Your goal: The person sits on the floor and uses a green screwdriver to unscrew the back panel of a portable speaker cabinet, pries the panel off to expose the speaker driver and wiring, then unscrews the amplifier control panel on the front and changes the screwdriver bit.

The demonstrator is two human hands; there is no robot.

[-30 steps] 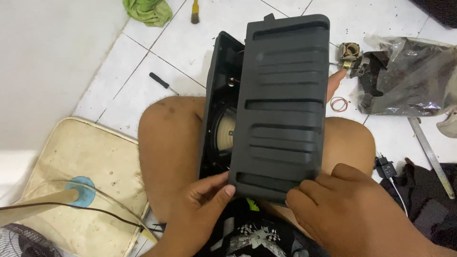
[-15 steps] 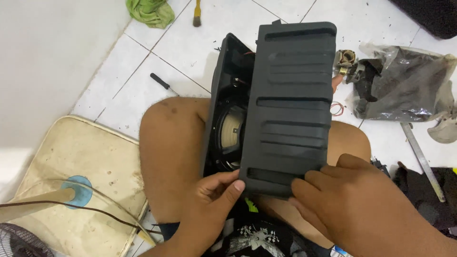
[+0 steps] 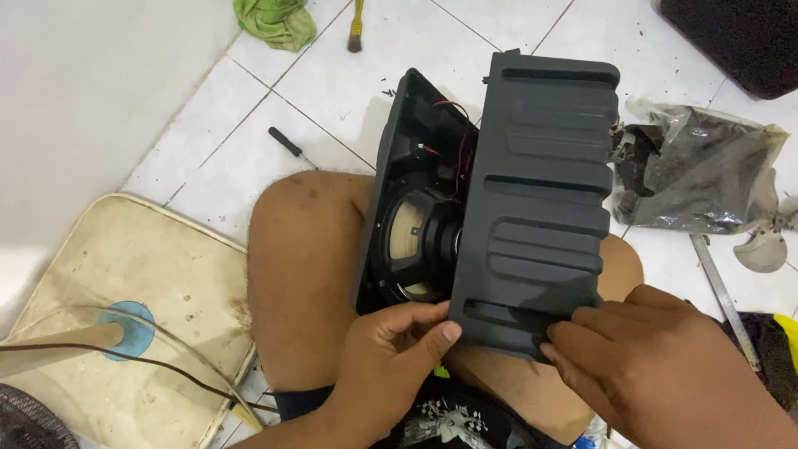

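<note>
1. The left hand [image 3: 391, 353] grips the near left corner of the dark back panel [image 3: 540, 208], thumb pressed on its edge.
2. The right hand [image 3: 657, 357] holds the near right edge, fingers curled.
3. The panel is lifted off the speaker box [image 3: 407, 191], which rests on the person's lap.

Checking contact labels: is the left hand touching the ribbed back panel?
Touching. The head view shows the left hand with its thumb pressed against the ribbed back panel at its lower edge.
</note>
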